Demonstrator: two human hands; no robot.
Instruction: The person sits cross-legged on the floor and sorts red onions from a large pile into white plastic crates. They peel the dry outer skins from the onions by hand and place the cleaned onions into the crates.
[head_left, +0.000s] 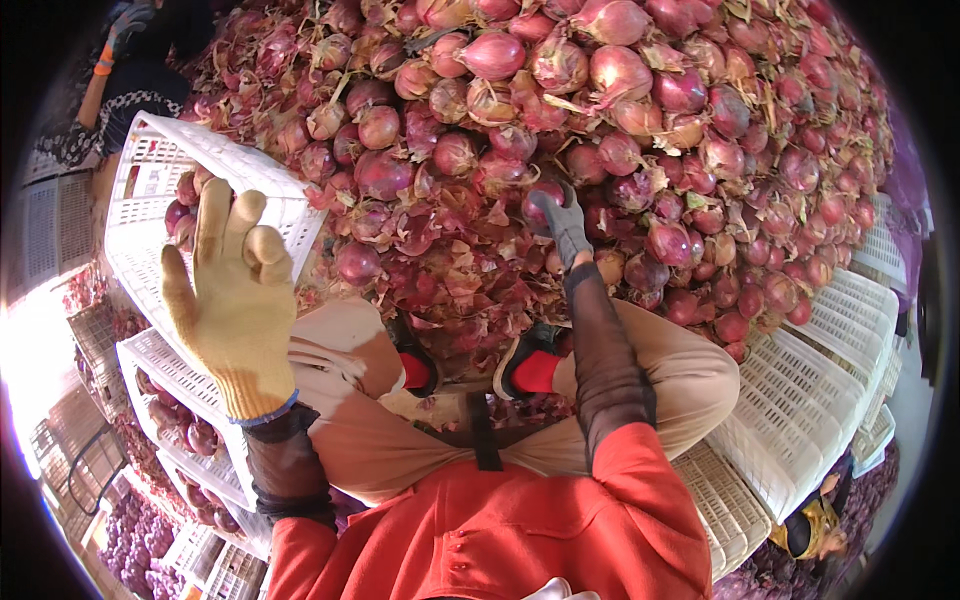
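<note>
My left hand (238, 315), in a yellow knit glove with a blue-edged cuff, is raised at the left with its fingers apart. Nothing shows in its grasp. Behind its fingers stands a white slatted plastic crate (259, 169), tilted against the pile, with several red onions (178, 214) inside; the glove hides part of them. My right hand (568, 221), in a grey glove, grips a red onion (538, 202) at the near slope of a large onion pile (480, 150). Loose papery onion skins (457, 277) lie between it and my feet.
Stacked white crates with onions (180, 427) stand close on my left. More white crates (787, 405) stand at my right knee. Another person's gloved hand (127, 26) is at upper left; another person (814, 525) is at lower right. Purple mesh sacks (139, 540) lie lower left.
</note>
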